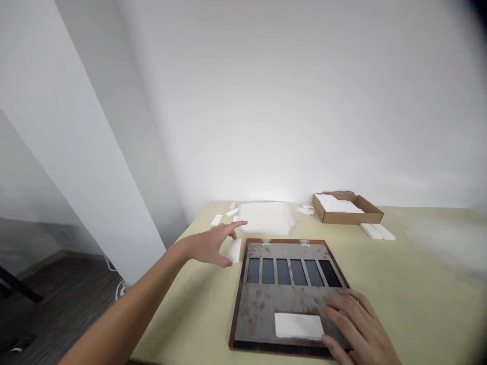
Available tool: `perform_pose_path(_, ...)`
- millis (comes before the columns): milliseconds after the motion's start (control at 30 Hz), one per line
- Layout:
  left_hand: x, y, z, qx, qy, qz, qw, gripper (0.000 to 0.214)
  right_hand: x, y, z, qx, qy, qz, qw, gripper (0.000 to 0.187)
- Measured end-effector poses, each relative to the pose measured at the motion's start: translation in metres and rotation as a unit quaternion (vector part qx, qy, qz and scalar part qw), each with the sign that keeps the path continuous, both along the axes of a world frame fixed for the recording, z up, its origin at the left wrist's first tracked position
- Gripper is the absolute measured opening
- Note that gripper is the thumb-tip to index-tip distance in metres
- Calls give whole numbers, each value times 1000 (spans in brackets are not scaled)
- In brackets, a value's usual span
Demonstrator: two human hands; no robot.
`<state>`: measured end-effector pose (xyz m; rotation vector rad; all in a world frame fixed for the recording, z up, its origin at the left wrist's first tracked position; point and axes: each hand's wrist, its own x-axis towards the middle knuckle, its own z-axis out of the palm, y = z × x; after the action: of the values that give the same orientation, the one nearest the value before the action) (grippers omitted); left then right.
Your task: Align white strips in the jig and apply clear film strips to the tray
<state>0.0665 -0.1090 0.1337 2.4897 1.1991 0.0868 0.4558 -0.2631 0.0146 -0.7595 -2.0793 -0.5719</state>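
A hinged board (266,299) with a stained grey metal plate and a wooden edge lies before me. Across its plate runs a row of several rectangular slots, most bluish and the rightmost black. A white rectangular card (299,325) rests on the plate's near part. My right hand (359,324) lies over the plate's near right corner, fingers spread, its thumb at the card's right end. Left of the board, my left hand (215,245) hovers with thumb and fingers apart, beside another white card (235,251) on the table.
Behind the board is a pale stack of sheets (266,217), washed out by light. Small white pieces (216,220) lie around it. A cardboard box (342,218) at the back right holds white pieces, with white strips (377,231) beside it. The yellowish table (418,284) meets a white wall.
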Motion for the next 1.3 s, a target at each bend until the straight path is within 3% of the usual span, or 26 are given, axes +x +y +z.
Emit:
perform_pose_path(100,18,-5,-4,-16,16,-16,1000,111,2,-1,-1,-19,22,10,1000,14)
perform_pose_path(267,44,-7,-25,-45,38,-38,998,115,3,-2,-6,-43,45,14,998,17)
perform_pose_path(433,57,-6,-41,-48,42,-43,997,119,6,-2,-10,-63,59,11,996,20)
perform_pose_path(1033,53,-7,-48,-48,23,-33,998,113,7,-3,-12,-108,69,5,992,15)
perform_pose_path(1300,29,-14,-52,-59,-13,-33,998,104,8,-4,-14,-124,76,-1,989,14)
